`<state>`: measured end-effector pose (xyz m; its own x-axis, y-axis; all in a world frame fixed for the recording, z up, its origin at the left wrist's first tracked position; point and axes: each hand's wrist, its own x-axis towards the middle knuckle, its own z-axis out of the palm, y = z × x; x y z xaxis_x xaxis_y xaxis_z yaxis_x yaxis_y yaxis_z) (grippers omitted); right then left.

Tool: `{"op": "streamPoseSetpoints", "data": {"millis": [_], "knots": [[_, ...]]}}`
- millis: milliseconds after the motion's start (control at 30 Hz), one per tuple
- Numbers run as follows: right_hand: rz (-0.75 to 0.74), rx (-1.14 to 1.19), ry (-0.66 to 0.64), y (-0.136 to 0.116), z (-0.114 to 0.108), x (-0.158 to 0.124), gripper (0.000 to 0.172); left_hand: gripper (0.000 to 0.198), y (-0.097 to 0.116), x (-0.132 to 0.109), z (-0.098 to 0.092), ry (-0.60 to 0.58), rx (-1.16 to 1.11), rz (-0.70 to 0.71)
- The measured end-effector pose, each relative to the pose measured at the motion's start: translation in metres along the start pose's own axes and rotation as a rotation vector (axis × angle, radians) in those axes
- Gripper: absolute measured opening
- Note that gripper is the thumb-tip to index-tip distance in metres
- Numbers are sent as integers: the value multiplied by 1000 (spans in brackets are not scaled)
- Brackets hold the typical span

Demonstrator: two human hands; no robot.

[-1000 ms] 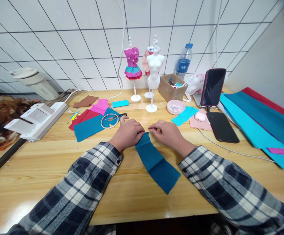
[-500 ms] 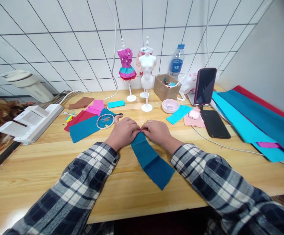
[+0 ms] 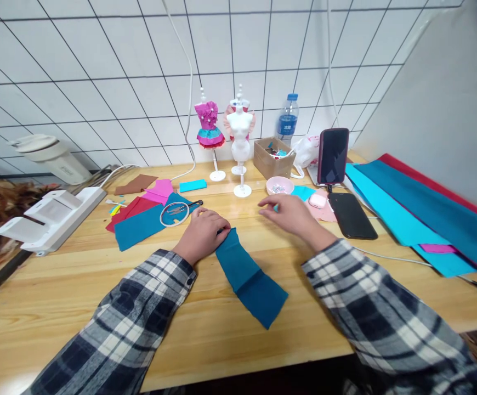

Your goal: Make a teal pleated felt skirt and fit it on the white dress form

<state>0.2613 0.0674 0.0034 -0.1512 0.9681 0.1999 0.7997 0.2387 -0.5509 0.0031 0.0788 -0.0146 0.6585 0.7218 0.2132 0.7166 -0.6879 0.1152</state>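
A long strip of dark teal fabric [image 3: 249, 277] lies on the table, creased across its middle, its far end raised a little. My left hand [image 3: 203, 233] pinches that far end between thumb and fingers. To the right, my right hand [image 3: 290, 214] hovers apart from the strip, fingertips bent together. Whatever is between them is too small to make out. Left of my left hand, a white hoop [image 3: 161, 215] and small thread snips [image 3: 176, 209] rest on another teal fabric piece [image 3: 137, 229].
Dress forms stand at the back, one bare white [image 3: 239, 123], another in a pink dress [image 3: 209, 118]. Nearby are a cardboard box [image 3: 271, 162], a pink bowl [image 3: 280, 186] of beads and a bottle [image 3: 288, 120]. Phones [image 3: 352, 215] and fabric lengths [image 3: 431, 211] lie right, a power strip [image 3: 72, 211] left.
My right hand has left the strip's end and moved right and slightly up. My left hand keeps its pinch. The view has tilted up slightly.
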Motion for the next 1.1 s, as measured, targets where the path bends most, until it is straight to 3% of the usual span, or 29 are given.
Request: {"op": "streamPoseSetpoints", "data": {"millis": [133, 267, 467, 900, 1000, 1100], "knots": [[97, 23, -59, 42, -37, -12, 20, 17, -3, -1, 0, 10, 3, -2], [50, -101, -161, 56, -32, -19, 13, 17, -5, -2, 0, 18, 17, -13], [33, -129, -188, 47, -9, -17, 17, 19, -7, -3, 1, 13, -5, -30], [-15, -291, -200, 34, -2, -17, 15, 15, -13, -2, 12, 14, -129, -87], [-45, -197, -186, 25, 2, -13, 13, 15, -13, -2, 13, 14, -139, -87], [-66, 40, -164, 4, 15, -4, 11, 14, -12, -1, 13, 19, -159, -93]]}}
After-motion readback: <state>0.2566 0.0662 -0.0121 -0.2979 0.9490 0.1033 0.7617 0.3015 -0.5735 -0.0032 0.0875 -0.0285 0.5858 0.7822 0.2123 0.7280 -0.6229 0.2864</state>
